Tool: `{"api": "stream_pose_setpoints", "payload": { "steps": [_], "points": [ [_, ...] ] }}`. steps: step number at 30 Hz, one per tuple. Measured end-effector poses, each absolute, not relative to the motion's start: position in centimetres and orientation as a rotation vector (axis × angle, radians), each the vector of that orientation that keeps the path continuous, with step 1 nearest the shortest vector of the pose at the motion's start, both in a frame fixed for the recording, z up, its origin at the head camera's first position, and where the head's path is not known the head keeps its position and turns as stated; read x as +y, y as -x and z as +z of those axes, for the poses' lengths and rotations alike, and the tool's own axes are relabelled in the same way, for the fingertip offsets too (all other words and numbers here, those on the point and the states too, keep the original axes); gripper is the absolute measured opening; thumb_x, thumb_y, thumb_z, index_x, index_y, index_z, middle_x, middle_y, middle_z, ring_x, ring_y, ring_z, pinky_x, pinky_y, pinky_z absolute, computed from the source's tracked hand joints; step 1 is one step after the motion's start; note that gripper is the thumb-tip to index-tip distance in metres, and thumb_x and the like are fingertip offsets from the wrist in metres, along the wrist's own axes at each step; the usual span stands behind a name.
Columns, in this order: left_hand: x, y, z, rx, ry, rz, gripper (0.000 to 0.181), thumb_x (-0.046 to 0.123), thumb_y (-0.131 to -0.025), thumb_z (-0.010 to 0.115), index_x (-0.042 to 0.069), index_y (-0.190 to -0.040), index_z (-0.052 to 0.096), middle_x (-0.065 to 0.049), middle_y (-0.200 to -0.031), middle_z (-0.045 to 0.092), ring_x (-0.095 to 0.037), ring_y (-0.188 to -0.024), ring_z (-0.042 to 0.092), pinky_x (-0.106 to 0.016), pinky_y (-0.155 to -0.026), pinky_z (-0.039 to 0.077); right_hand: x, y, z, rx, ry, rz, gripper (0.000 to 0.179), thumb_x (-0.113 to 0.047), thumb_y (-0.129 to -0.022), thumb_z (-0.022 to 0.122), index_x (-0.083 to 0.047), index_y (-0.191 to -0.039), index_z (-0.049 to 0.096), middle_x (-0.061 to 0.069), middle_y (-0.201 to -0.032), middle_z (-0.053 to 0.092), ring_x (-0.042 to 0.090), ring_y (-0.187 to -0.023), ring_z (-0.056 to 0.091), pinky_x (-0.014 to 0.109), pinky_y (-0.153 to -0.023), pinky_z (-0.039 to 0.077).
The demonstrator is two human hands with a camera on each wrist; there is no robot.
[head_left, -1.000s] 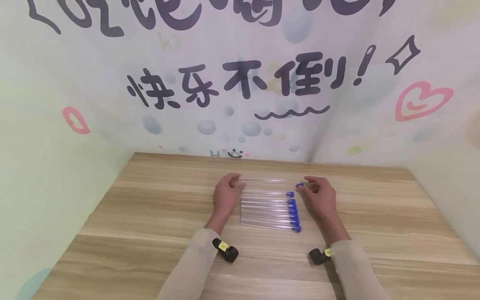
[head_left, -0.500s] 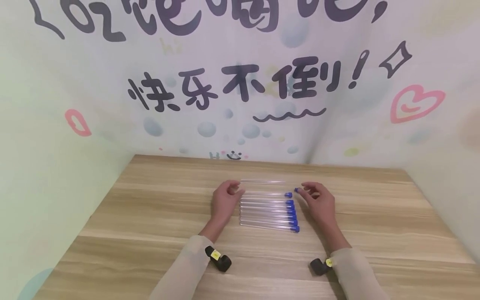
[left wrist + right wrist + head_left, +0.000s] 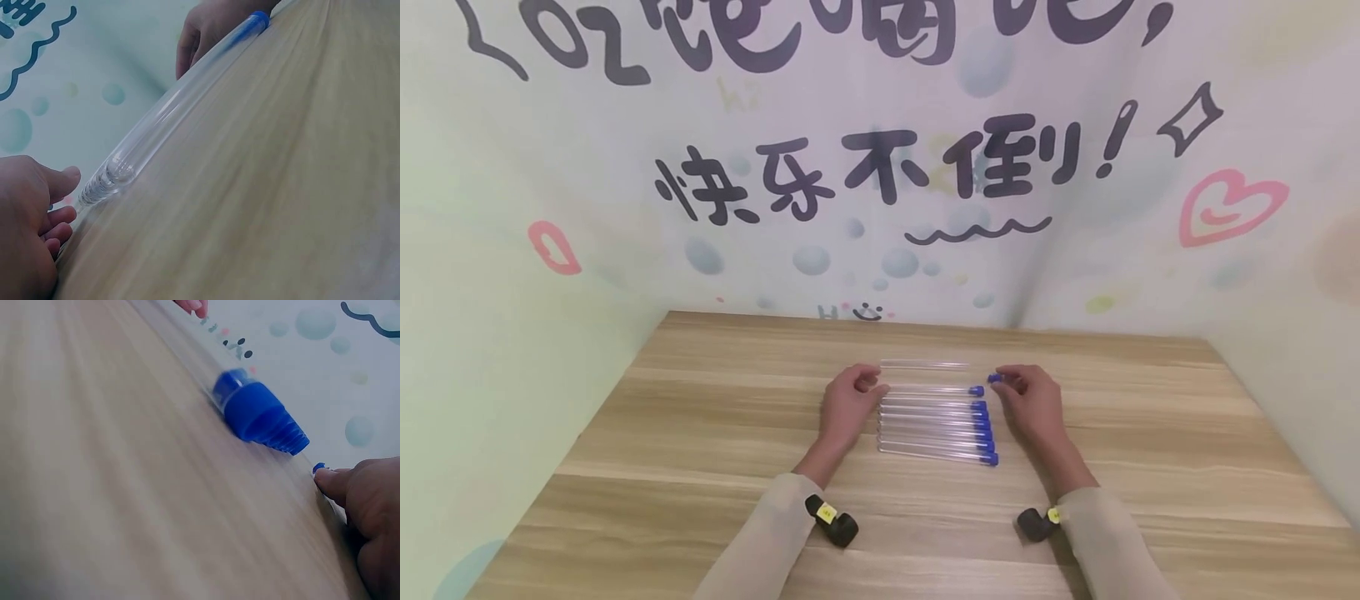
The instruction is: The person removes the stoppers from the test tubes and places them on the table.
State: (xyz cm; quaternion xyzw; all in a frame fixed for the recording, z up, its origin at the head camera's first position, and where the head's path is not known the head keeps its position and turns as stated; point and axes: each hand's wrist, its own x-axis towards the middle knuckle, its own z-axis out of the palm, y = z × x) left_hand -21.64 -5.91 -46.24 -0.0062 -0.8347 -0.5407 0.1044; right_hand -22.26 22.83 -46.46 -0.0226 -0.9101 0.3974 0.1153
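Observation:
At the back of a row of clear tubes lies an uncapped clear tube (image 3: 925,364), its open end facing right. My left hand (image 3: 847,404) is at this tube's left end, index fingertip right at it, with a gap between thumb and fingers. Just off the open end, my right hand (image 3: 1033,404) pinches a small blue cap (image 3: 994,377) between thumb and index finger. In the right wrist view the thumb overlaps most of that cap (image 3: 320,467). Nearer me, several capped tubes (image 3: 928,421) lie side by side, their blue caps (image 3: 253,412) all to the right.
The tubes lie on a wood-grain table (image 3: 715,417). Behind it hangs a pale wall cloth (image 3: 865,242) with dark writing and coloured dots. Small black wrist cameras (image 3: 838,529) sit on both sleeves.
The right hand has shifted slightly left and toward me with the blue cap, and its index finger has come nearer the cap. The left hand stays at the tube's end. The head view has tilted slightly.

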Motion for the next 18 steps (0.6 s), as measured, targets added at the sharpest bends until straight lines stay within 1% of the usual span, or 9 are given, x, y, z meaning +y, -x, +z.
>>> {"api": "stream_pose_setpoints", "payload": {
  "steps": [4,10,18],
  "points": [
    [-5.8,21.7,-46.2,-2.476,0.023,-1.586,0.028,0.022,-0.082,0.077,0.013,-0.107,0.069,-0.001,-0.095,0.067,-0.015,-0.084,0.057,-0.034,-0.074,0.048,23.1,23.0,-46.3,-2.704,0.108,1.179,0.023,-0.021,-0.094,0.063,-0.011,-0.114,0.065,0.007,-0.104,0.058,0.025,-0.092,0.053,0.037,-0.075,0.046],
    [-5.7,21.9,-46.4,-2.492,0.016,-1.561,0.027,0.022,-0.081,0.078,0.015,-0.106,0.07,0.001,-0.094,0.067,-0.013,-0.083,0.056,-0.032,-0.073,0.047,23.3,23.8,-46.3,-2.739,0.126,1.173,0.025,-0.022,-0.094,0.062,-0.011,-0.116,0.064,0.009,-0.106,0.058,0.026,-0.095,0.053,0.04,-0.08,0.046],
    [-5.8,21.8,-46.4,-2.482,0.041,-1.534,0.028,0.02,-0.08,0.078,0.011,-0.105,0.07,0.0,-0.093,0.067,-0.015,-0.082,0.056,-0.033,-0.073,0.047,23.2,24.3,-46.4,-2.745,0.1,1.182,0.026,-0.021,-0.094,0.063,-0.011,-0.119,0.064,0.009,-0.106,0.059,0.026,-0.094,0.053,0.04,-0.079,0.045]
  ]
}}
